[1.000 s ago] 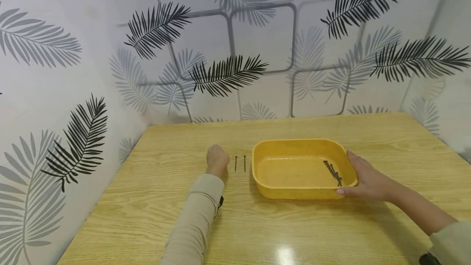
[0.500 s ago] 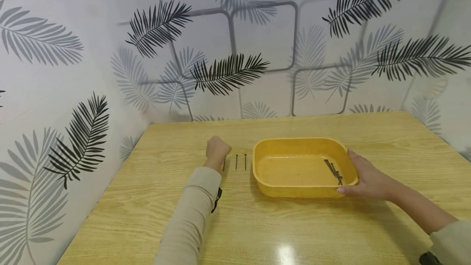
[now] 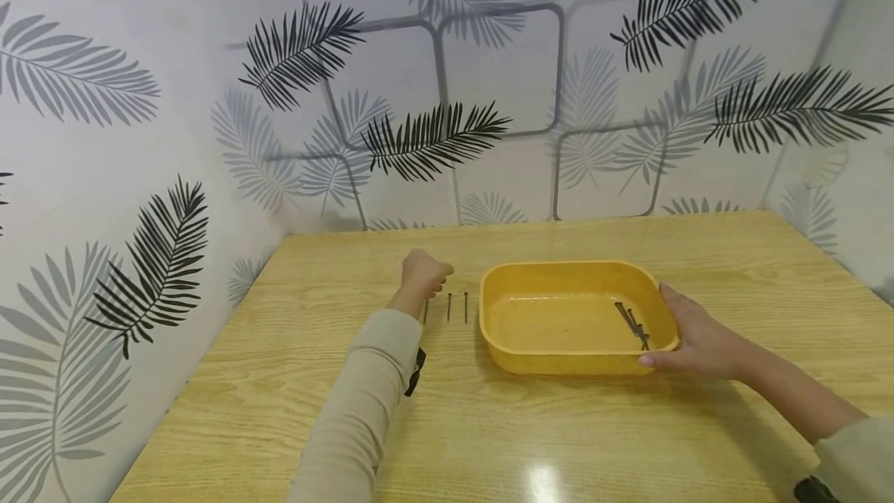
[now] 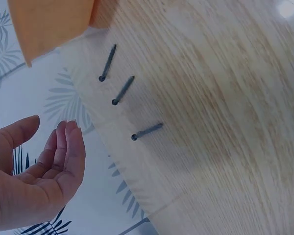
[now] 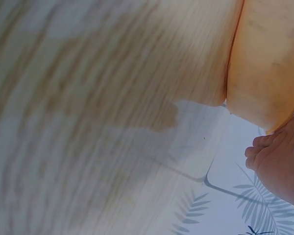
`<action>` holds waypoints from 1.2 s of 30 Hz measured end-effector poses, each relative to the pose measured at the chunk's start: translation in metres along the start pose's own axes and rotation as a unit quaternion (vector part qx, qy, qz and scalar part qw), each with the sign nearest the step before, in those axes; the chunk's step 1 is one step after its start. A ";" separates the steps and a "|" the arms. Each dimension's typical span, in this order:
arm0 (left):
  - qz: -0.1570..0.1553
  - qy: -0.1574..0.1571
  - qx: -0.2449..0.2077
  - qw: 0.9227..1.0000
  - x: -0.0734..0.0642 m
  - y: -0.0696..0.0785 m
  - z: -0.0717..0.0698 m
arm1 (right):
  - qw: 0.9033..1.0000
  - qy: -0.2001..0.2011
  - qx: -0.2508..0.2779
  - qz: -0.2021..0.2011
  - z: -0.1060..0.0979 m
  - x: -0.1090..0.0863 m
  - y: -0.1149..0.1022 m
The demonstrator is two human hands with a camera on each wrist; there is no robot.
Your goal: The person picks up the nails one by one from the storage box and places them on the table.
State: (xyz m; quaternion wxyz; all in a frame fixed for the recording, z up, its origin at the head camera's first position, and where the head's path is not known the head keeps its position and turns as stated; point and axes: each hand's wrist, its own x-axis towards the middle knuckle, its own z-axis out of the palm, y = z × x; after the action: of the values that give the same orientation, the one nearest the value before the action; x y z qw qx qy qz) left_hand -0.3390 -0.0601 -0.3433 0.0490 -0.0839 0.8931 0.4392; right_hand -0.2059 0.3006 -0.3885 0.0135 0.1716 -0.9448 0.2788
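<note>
Three dark screws stand out on the wooden table in a row: a left screw [image 3: 426, 312], a middle screw [image 3: 449, 307] and a right screw [image 3: 466, 307]. My left hand [image 3: 422, 274] hovers just beyond the left one. In the left wrist view, the thumb and loosely bent fingers [image 4: 71, 152] are apart with nothing between them, beside the screw heads. My right hand [image 3: 705, 340] grips the right end of a yellow plastic tray [image 3: 559, 364], thumb at the front corner, other fingers along the side. Inside the tray's right part lie several more screws [image 3: 632, 324].
The wooden table [image 3: 293, 379] reaches back to a wall [image 3: 503, 177] with leaf-patterned paper. Another papered wall [image 3: 140, 177] runs along the left side. The tray stands right of the screw row.
My left hand has moved away from the table's front and slightly right, its fingers now spread apart. The left screw, hidden at first, has come into view. Right hand and tray stay put.
</note>
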 end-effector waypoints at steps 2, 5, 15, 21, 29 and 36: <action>-0.011 -0.008 -0.008 1.000 -0.006 0.005 -0.001 | 1.000 0.003 -0.001 -0.005 0.000 0.001 0.000; -0.015 -0.022 -0.028 0.999 -0.012 0.011 -0.001 | 1.000 0.007 -0.004 -0.010 0.000 0.001 -0.001; -0.056 -0.043 -0.089 0.994 -0.010 0.029 0.013 | 1.000 0.006 -0.007 -0.004 0.001 0.000 -0.001; -0.048 -0.056 -0.093 0.993 -0.011 0.037 0.018 | 1.000 0.011 -0.003 -0.008 0.002 0.001 -0.001; -0.041 -0.068 -0.106 0.991 -0.019 0.051 0.027 | 1.000 0.022 0.002 -0.023 0.002 0.001 -0.002; -0.032 -0.093 -0.116 0.988 -0.027 0.060 0.039 | 1.000 0.013 -0.004 -0.014 0.001 0.001 -0.002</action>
State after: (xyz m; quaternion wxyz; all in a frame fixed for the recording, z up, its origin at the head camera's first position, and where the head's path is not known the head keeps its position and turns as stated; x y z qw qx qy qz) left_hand -0.3230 0.0093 -0.3159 0.1355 -0.0767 0.8247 0.5437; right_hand -0.2064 0.2978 -0.3884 0.0303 0.1807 -0.9432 0.2772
